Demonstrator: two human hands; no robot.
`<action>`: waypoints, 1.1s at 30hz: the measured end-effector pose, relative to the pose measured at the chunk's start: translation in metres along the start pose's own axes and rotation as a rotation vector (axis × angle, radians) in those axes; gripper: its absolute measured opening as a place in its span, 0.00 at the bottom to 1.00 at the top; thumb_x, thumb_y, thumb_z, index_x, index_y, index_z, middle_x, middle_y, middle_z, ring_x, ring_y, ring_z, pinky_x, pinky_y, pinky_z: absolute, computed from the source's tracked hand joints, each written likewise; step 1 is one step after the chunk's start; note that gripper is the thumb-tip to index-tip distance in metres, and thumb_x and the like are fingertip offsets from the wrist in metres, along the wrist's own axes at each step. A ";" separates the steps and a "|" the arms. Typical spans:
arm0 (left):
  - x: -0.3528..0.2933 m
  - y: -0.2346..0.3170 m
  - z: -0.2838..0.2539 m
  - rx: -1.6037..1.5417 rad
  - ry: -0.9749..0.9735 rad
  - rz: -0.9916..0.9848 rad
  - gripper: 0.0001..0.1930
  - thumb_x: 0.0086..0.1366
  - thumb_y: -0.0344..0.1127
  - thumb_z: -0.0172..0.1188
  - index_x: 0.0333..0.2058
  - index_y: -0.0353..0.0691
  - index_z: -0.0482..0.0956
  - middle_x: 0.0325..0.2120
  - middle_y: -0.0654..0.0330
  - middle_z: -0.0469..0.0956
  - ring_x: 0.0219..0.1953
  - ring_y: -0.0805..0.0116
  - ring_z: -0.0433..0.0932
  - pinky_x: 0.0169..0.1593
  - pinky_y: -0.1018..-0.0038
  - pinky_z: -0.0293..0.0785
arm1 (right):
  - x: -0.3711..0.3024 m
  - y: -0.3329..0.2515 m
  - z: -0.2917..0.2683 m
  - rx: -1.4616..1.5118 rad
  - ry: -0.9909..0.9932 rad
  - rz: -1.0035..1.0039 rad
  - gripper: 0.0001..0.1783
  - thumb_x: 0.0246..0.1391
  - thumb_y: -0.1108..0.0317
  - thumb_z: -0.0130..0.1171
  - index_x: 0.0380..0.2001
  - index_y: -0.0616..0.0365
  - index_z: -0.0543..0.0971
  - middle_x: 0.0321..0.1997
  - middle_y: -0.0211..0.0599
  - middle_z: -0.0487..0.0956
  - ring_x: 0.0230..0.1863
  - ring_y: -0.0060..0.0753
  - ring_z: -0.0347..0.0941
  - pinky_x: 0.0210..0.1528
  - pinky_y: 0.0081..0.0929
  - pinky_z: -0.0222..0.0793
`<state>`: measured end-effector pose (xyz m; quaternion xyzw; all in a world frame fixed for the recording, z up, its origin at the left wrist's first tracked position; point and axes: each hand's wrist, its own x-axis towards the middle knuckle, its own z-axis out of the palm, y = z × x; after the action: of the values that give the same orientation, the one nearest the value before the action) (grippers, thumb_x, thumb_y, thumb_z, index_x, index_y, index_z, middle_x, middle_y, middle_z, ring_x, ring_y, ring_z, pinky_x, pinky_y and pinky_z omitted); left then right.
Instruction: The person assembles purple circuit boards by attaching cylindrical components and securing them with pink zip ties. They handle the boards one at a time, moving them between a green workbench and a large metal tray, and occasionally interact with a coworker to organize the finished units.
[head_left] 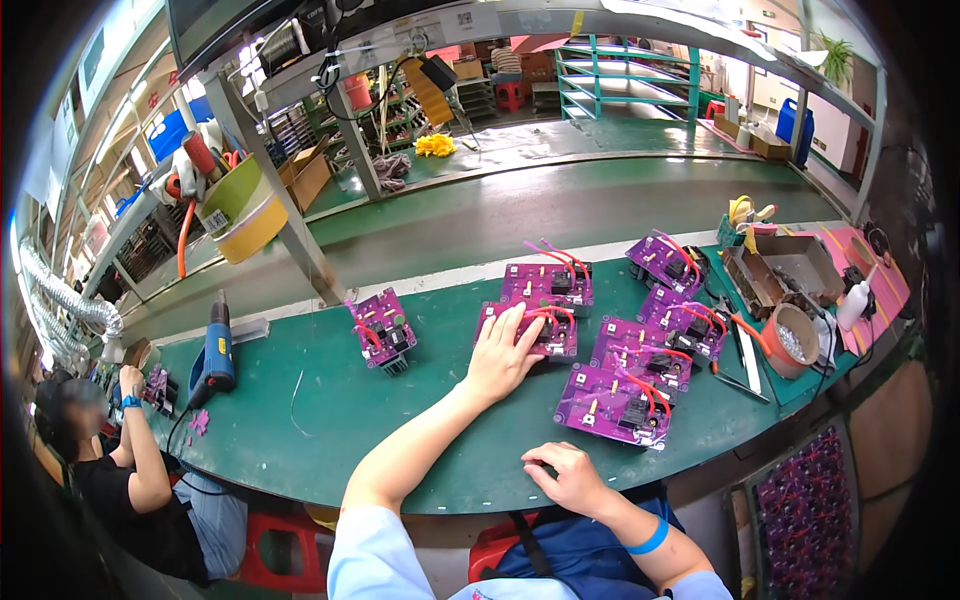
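Observation:
My left hand [497, 357] reaches over a purple circuit board [562, 338] with red wires, its fingers spread across the board's left part. The fingers cover some of the board, and I see no firm grip. Just behind lies another purple board [530, 283], also with red wires. Near the table's front edge rests my right hand [572, 478], loosely curled, with nothing visible in it; a blue band circles that wrist. Beyond it sits the nearest board [597, 402] of a cluster of several on the right. One separate board [383, 328] stands to the left on a dark finned part.
A blue heat gun [218, 350] stands at the left of the green table [330, 440]. At right are pliers [738, 375], a grey bin [800, 262] and a round tub [788, 345] of small parts. A co-worker [135, 470] sits at far left. Boards fill a tray [805, 510] lower right.

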<state>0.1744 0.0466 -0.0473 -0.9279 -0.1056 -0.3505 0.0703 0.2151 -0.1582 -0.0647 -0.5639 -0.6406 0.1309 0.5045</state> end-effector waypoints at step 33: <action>-0.065 -0.090 -0.136 -0.236 -0.005 -0.653 0.07 0.57 0.33 0.54 0.28 0.36 0.77 0.20 0.62 0.76 0.24 0.78 0.71 0.30 0.79 0.67 | 0.000 -0.001 0.001 0.014 0.023 0.028 0.05 0.43 0.73 0.57 0.26 0.62 0.75 0.26 0.40 0.76 0.29 0.39 0.73 0.34 0.30 0.66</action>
<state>0.0183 0.0963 0.0152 -0.8478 -0.3557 -0.3620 -0.1538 0.2138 -0.1583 -0.0640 -0.5708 -0.6258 0.1358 0.5138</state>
